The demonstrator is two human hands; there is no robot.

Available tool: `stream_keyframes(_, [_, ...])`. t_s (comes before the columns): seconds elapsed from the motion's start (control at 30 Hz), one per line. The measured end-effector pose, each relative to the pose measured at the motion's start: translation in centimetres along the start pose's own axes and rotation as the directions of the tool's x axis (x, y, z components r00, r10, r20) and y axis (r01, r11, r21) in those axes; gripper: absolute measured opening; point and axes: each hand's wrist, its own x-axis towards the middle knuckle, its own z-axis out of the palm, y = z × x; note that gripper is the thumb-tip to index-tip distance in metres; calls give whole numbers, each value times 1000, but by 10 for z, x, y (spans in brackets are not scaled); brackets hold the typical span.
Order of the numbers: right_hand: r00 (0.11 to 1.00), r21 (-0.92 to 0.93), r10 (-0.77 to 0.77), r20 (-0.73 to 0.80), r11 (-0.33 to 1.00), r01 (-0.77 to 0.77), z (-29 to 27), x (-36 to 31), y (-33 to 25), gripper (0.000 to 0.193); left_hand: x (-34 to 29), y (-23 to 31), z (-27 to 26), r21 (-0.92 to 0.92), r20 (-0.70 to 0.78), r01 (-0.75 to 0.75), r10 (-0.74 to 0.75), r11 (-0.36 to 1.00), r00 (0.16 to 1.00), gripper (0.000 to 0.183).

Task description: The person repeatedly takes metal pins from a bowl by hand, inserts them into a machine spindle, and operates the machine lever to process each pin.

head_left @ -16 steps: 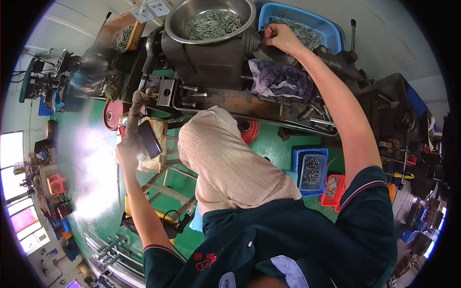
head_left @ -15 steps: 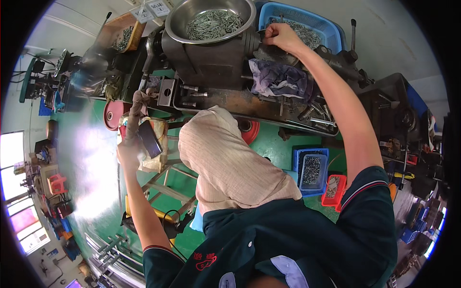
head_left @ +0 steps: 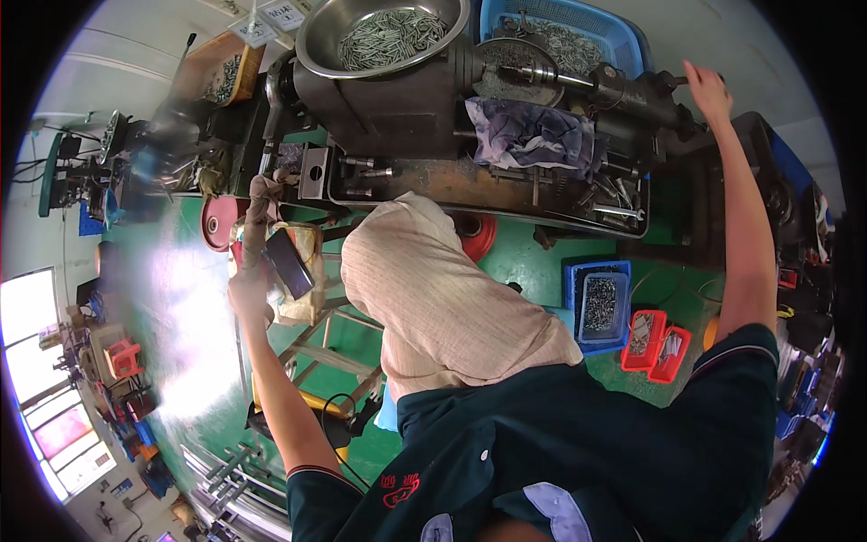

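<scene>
My left hand [head_left: 249, 294] is closed round the lower end of a long lever wrapped in brown material [head_left: 256, 212], left of the lathe-like machine. Far to the right, my right hand [head_left: 712, 95] is at the end of a dark lever [head_left: 670, 82] on the machine's right-hand unit, its fingers closed about the tip, partly hidden. Left of that unit, a bright metal spindle [head_left: 573, 79] points toward the dark headstock [head_left: 384, 117]. Atop the headstock stands a steel bowl [head_left: 318, 41] of small metal pins. A purple-grey patterned cloth [head_left: 533, 135] lies in front of the spindle.
A blue basket [head_left: 632, 54] of metal parts stands behind the spindle. Wrenches [head_left: 619, 212] and small tools lie on the machine bed. Blue bins [head_left: 623, 339] and red trays [head_left: 639, 363] sit on the green floor. A phone [head_left: 289, 264] lies near my left hand.
My right hand has left the headstock's right end and moved right to the dark lever, which has swung from upright. The spindle area is uncovered. My left hand stays on the wrapped lever.
</scene>
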Motion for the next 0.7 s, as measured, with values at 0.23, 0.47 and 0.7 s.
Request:
stream_keyframes(0.23, [996, -173, 81, -29, 981, -85, -44, -113, 29, 62, -1, 1, -4, 5, 33, -39, 39, 999, 999, 22])
stream_keyframes(0.47, [976, -151, 214, 38, 967, -206, -56, -134, 10, 67, -2, 0, -5, -26, 54, -51, 52, 998, 997, 24])
stream_keyframes(0.7, [972, -146, 231, 33, 964, -224, -46, -136, 8, 70, -4, 2, -7, 20, 29, -36, 35, 999, 999, 22])
